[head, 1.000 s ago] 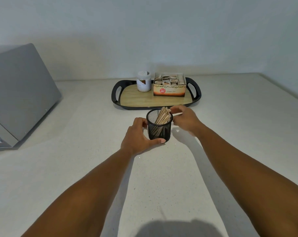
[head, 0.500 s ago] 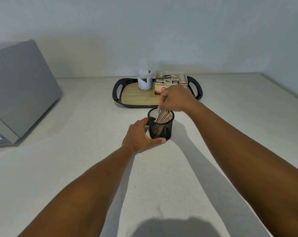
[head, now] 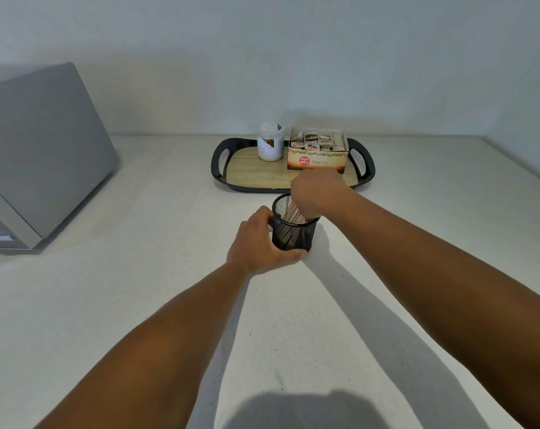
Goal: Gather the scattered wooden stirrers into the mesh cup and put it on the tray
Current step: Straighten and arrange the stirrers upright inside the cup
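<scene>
A black mesh cup [head: 293, 235] stands upright on the white counter, just in front of the tray [head: 253, 174]. A bundle of wooden stirrers [head: 295, 213] leans inside it. My left hand [head: 257, 243] wraps around the cup's left side, thumb across its front base. My right hand [head: 316, 191] hovers over the cup's rim, its fingers curled down onto the stirrer tops; the fingertips are hidden. The tray has a wood-look base and black handles.
On the tray stand a white jar [head: 271, 142] and an open tea box [head: 317, 153] at its back. A large grey appliance [head: 36, 156] sits on the counter at the left. The wall runs close behind the tray.
My right hand rose from beside the cup to above its rim and now presses down onto the stirrers. My left hand stayed on the cup.
</scene>
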### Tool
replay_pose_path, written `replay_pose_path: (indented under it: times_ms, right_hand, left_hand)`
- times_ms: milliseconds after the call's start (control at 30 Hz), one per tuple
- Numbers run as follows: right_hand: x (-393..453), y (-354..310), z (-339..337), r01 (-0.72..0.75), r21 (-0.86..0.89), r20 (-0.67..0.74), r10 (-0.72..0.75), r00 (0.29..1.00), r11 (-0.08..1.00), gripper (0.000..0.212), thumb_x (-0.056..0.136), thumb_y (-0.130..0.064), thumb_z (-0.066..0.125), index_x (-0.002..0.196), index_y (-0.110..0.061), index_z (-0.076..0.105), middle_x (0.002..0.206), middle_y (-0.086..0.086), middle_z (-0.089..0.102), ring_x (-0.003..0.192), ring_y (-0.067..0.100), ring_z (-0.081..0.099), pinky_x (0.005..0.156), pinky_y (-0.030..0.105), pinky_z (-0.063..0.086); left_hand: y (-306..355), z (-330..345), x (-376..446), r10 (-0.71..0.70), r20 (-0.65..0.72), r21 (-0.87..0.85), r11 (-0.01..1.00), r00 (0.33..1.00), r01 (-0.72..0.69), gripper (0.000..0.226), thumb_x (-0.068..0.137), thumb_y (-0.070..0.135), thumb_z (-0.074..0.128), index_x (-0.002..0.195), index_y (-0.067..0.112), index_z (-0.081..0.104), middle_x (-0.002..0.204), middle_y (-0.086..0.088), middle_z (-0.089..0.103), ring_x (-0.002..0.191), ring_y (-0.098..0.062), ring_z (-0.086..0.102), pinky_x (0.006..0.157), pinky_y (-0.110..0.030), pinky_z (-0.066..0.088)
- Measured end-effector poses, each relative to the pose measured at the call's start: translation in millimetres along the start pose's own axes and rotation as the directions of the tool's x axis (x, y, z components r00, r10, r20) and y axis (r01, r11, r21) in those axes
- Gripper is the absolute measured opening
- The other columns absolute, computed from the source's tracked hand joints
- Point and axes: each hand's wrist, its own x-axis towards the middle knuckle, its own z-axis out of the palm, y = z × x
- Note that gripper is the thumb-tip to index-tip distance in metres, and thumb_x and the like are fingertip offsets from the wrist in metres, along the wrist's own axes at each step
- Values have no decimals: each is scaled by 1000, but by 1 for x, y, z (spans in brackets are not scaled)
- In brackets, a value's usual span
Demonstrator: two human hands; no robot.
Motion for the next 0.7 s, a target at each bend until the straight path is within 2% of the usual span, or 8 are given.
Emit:
replay_pose_path:
  times_ms: [100,200,300,400,533,633,700]
  right_hand:
    - [0,-2,1,24,-32,-8,-24,1000,999,20,91,-13,58,110,-9,61,71,1,39,78,20,51,56,30,36]
    - [1,0,-1,38,-11,-13,-38,999,999,17,90,-13,58,106,-11,60,72,0,40,80,20,52,54,30,36]
    - [0,4,-8,40,33,-5,-39,999,999,3,91,-13,55,92,-13,53,72,-1,42,77,19,50,58,32,40]
    - [2,8,-11,43,84,44,-47,998,996,10,91,-13,56,84,-12,49,72,0,44,71,17,49,67,33,45]
    - [6,6,-8,57,119,37,-62,997,991,32,91,-12,57,63,-14,42,68,1,44,62,15,45,67,33,46]
    - [9,4,-3,62,146,-12,-61,998,987,27,88,-11,58,65,-14,45,74,1,48,80,25,56,65,34,47]
    - [8,5,-2,50,130,-43,-45,998,990,7,84,-13,64,82,-17,59,90,2,56,92,25,59,63,33,44]
  left_hand:
    - [0,0,0,5,-1,-4,1000,1000,-5,89,52,75,81,120,32,42,109,19,52,100,-8,55,65,-9,47]
    - [-2,1,1,4,-3,-4,1000,1000,-4,91,50,78,79,119,33,42,113,16,57,101,-9,58,72,-17,56]
    - [-2,1,1,1,5,4,1000,1000,-1,92,50,79,78,121,33,42,118,13,59,104,-11,58,76,-23,60]
    - [-2,1,2,3,10,10,1000,1000,-3,94,49,81,77,121,34,41,120,11,59,106,-13,59,78,-27,61]
    - [-4,2,3,-3,9,20,1000,1000,3,95,47,84,75,121,35,40,121,12,59,106,-15,59,79,-29,62]
    - [-4,2,3,-1,9,18,1000,1000,1,95,48,83,75,121,35,40,122,12,59,106,-12,59,80,-27,61]
    - [-4,2,3,3,6,16,1000,1000,-3,94,49,83,76,122,34,40,121,13,59,105,-12,58,79,-26,61]
